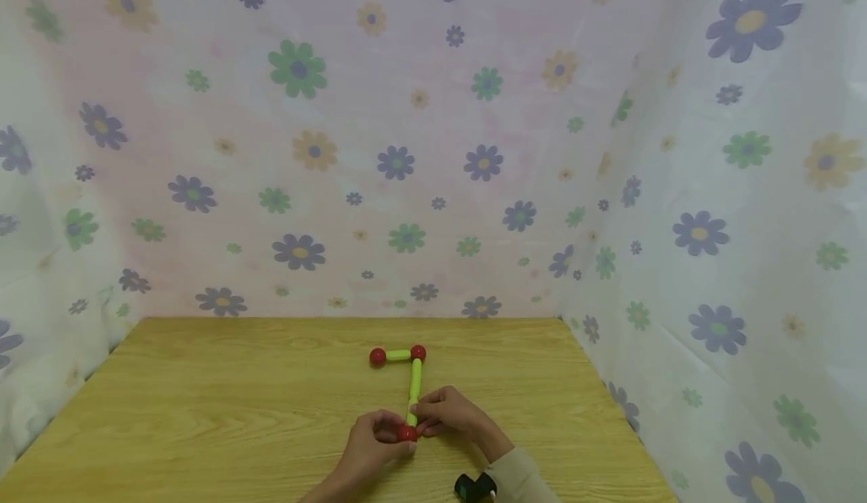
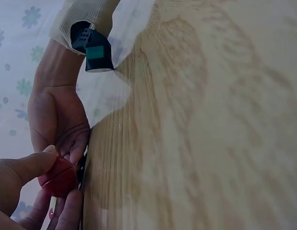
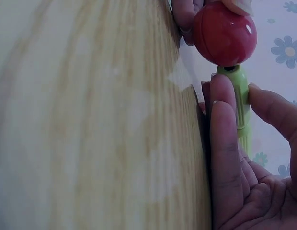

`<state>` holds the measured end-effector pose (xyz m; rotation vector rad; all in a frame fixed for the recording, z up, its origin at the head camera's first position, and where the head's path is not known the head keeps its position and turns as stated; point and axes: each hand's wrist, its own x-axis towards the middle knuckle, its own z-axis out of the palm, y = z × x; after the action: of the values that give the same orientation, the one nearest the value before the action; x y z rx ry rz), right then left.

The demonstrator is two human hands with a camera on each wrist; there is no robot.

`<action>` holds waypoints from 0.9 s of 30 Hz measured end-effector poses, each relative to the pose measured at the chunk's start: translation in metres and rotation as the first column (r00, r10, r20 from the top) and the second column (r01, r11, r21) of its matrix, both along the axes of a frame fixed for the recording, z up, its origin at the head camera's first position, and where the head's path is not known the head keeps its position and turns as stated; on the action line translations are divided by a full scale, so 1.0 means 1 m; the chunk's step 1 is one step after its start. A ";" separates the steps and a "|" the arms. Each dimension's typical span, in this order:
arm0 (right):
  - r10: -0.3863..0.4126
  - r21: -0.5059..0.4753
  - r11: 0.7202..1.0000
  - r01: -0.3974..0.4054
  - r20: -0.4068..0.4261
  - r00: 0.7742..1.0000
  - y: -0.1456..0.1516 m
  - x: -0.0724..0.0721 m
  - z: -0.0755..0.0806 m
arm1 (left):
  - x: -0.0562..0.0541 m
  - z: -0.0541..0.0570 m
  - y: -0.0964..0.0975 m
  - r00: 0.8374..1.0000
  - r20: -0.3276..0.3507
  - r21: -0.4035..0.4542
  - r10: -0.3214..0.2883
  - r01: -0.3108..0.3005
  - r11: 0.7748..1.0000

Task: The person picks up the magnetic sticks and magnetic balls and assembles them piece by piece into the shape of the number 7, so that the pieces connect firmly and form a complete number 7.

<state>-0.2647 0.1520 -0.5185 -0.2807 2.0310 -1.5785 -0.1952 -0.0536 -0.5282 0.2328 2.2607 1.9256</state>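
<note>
My left hand (image 1: 369,446) pinches a red ball (image 3: 225,34) between thumb and fingers, near the front of the table. A yellow-green rod (image 3: 241,96) meets that ball, and my right hand (image 1: 452,416) grips the rod just beside it. In the left wrist view the red ball (image 2: 60,177) shows a seam line across it. Further back, a second red ball (image 1: 418,353) sits at the rod's far end. From there a short yellow-green rod (image 1: 398,355) runs left to a third red ball (image 1: 377,357).
The wooden table (image 1: 203,397) spreads out around the pieces. A flower-printed curtain (image 1: 339,111) hangs behind it and along both sides. A black wrist camera (image 1: 476,486) is worn at the right sleeve (image 1: 521,477).
</note>
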 end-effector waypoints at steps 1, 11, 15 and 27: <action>-0.001 0.004 1.000 0.001 0.003 1.000 0.000 0.000 0.000 | 0.000 0.000 0.000 1.000 -0.002 -0.003 0.001 -0.001 1.000; -0.009 0.023 1.000 0.009 0.012 1.000 0.000 -0.002 -0.003 | -0.001 0.000 0.001 1.000 -0.013 -0.023 0.016 -0.017 1.000; -0.005 0.025 1.000 0.004 0.013 1.000 0.001 -0.003 -0.002 | -0.002 0.000 0.001 1.000 0.005 -0.017 0.003 -0.003 1.000; -0.002 -0.027 1.000 0.002 -0.004 1.000 0.001 0.002 -0.005 | -0.001 0.001 -0.007 0.999 0.043 -0.007 -0.009 0.010 1.000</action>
<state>-0.2628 0.1525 -0.5233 -0.2926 2.0148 -1.6091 -0.1959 -0.0602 -0.5272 0.1987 2.2348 1.8987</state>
